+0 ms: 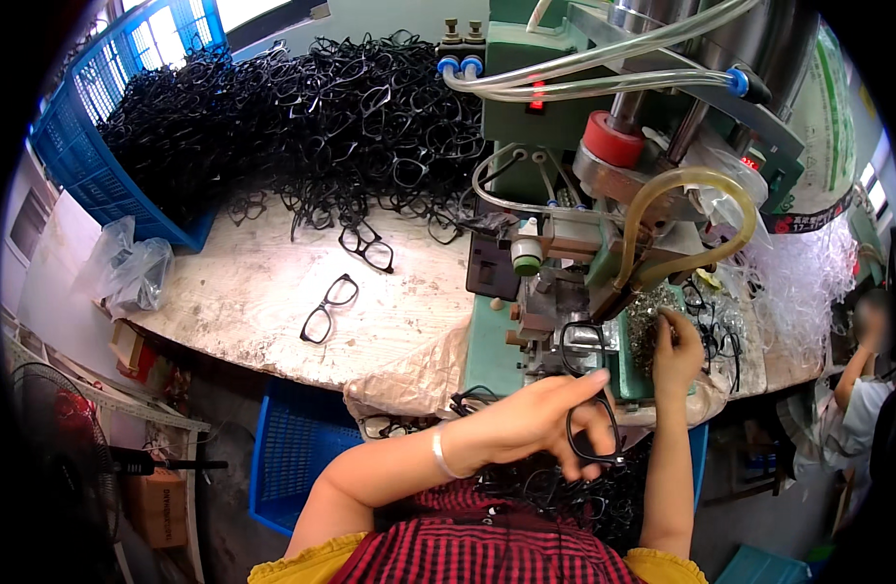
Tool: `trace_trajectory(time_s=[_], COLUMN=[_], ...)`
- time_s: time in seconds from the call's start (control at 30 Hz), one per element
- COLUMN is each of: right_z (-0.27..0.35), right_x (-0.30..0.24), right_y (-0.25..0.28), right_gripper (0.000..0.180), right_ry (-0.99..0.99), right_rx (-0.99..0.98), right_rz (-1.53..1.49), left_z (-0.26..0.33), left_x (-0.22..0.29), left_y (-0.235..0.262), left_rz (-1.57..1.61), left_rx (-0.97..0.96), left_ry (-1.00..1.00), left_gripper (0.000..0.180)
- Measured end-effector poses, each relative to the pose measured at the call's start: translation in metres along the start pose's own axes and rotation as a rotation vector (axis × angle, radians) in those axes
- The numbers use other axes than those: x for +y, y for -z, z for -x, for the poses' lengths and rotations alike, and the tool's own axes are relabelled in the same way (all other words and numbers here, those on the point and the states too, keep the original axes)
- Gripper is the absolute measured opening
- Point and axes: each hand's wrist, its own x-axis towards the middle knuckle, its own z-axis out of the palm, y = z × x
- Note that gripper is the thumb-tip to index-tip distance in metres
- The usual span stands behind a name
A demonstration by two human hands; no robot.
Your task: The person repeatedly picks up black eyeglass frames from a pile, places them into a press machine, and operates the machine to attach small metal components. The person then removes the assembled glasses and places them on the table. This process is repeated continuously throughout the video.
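Black plastic spectacle frame hung pinched in the left hand, long axis running toward the green bench machine just ahead; the right hand, nearer that machine, pinched something too small to tell.

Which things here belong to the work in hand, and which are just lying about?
In use: left hand holding black plastic glasses frame; right hand at green bench machine.
Lying about: clear plastic bag, blue mesh crate, black floor fan.

workshop | green bench machine — heaped black spectacle frames
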Motion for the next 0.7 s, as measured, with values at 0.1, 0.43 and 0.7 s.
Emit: trace_trajectory(time_s=[0.1, 0.43, 0.7], right_z=[0.016, 0.014, 0.006], right_x=[0.020, -0.010, -0.012], right_y=[0.022, -0.007, 0.004], right_gripper=[0.014, 0.013, 0.012], right_ry=[-0.299, -0.340, -0.285], right_rx=[0.133, 0.141, -0.004], right_rz=[-0.363, -0.616, -0.426], left_z=[0.061, 0.141, 0.106], left_x=[0.014, 0.025, 0.171], left_y=[0.047, 0.287, 0.347], left_rz=[-0.818, -1.666, -1.908], left_rx=[0.334, 1.764, 1.429], left_ry=[-0.267, -0.386, -0.563], left_gripper=[0.038, 0.020, 0.027])
